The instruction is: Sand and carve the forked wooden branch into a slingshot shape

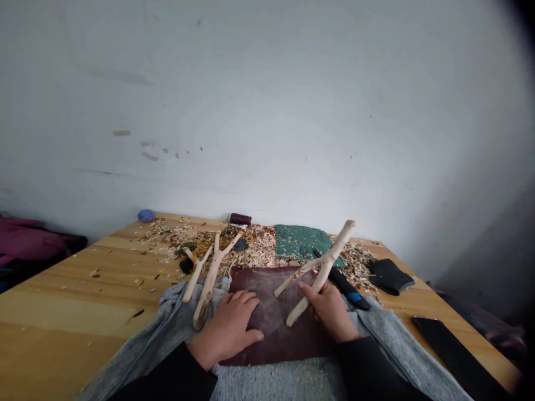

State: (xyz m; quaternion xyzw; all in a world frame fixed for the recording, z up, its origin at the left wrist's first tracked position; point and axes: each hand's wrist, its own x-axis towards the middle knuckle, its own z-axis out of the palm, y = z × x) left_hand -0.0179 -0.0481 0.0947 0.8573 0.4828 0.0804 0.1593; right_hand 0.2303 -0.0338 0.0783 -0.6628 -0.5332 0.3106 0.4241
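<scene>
A peeled, forked wooden branch (pixel 333 253) is in my right hand (pixel 333 310), its thick end up and away and its two prongs pointing down toward me. My fingers close around one prong. My left hand (pixel 229 328) lies flat with fingers stretched on a dark red sheet (pixel 276 323) that looks like sandpaper, dusted pale in the middle. The sheet rests on a grey cloth (pixel 276 381). Left of my left hand lie two more peeled forked sticks, a larger one (pixel 212 273) and a smaller one (pixel 196 277).
Wood shavings (pixel 261 245) cover the back of the table (pixel 62 312). Among them are a green cloth (pixel 301 240), a dark thread spool (pixel 241 219) and a black-and-blue handled tool (pixel 349 289). A black curved piece (pixel 390 275) and a flat black object (pixel 451 345) lie right. Blue yarn (pixel 146 215) sits back left.
</scene>
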